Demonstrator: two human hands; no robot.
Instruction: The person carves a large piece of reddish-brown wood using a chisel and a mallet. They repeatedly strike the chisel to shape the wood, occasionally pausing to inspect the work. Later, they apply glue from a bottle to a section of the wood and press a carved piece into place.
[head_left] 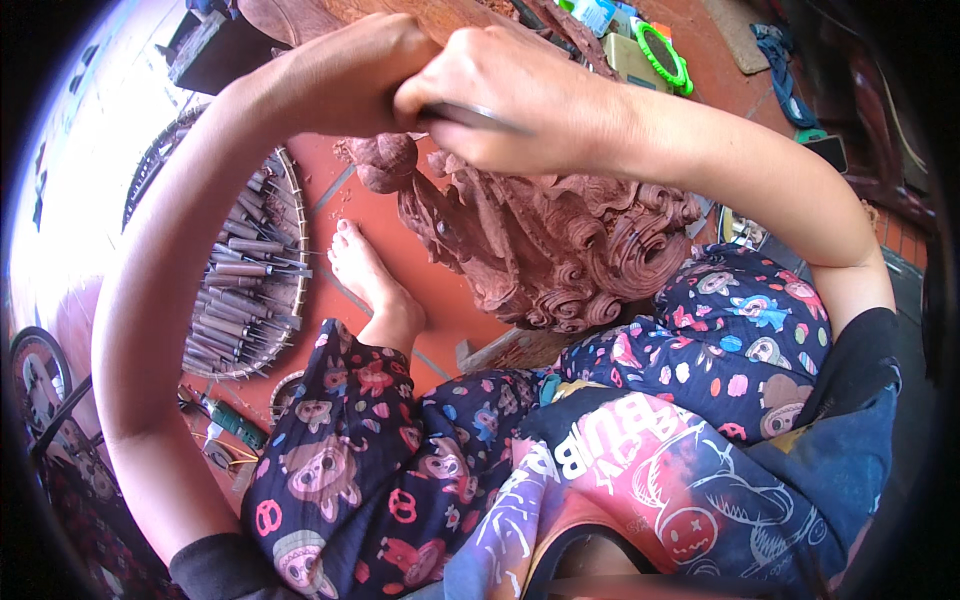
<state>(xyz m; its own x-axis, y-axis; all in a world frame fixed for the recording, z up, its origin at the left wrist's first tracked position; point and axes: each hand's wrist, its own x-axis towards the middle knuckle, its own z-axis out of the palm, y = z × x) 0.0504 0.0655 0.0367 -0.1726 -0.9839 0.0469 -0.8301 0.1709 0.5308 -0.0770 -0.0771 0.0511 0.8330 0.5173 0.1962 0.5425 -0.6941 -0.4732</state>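
A reddish-brown wood carving [560, 240] with deep swirls and curls stands between my legs, a rounded knob at its upper left. Both my arms reach over it, and my hands meet above its far side. My right hand [495, 95] is closed around a thin metal tool [475, 118], blurred, whose kind I cannot make out. Pressed against it, my left hand [385, 65] is bent into a fist; its fingers are mostly hidden, so what it grips does not show.
Left of the carving lies a round woven basket [303, 225] full of wooden-handled carving chisels [235, 300]. A green power tool [235, 422] is near my left knee. My bare foot [365, 265] rests on red tiles. Beyond my hands are a wooden surface [285, 18] and a green-rimmed round object [663, 58].
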